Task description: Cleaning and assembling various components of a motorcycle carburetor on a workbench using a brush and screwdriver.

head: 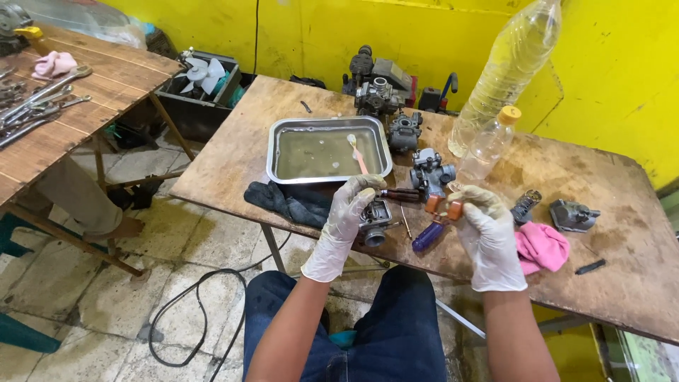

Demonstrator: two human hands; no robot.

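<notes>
My left hand [344,223], in a white glove, grips a small grey carburetor body [375,218] at the near edge of the wooden table [622,276]. In my gloved right hand [488,237], fingertips pinch a small orange-brown part [443,206], probably a float, just above the table. A screwdriver with a purple handle [428,236] lies between the hands, and one with a dark red handle [402,194] lies behind the carburetor.
A metal tray [277,159] of murky liquid holds a toothbrush [356,152]. Behind it stand several carburetors [432,172] and two clear plastic bottles [506,67]. A dark rag [286,199], a pink cloth [541,246] and small metal parts [573,214] lie on the table. A bench with wrenches [39,102] stands left.
</notes>
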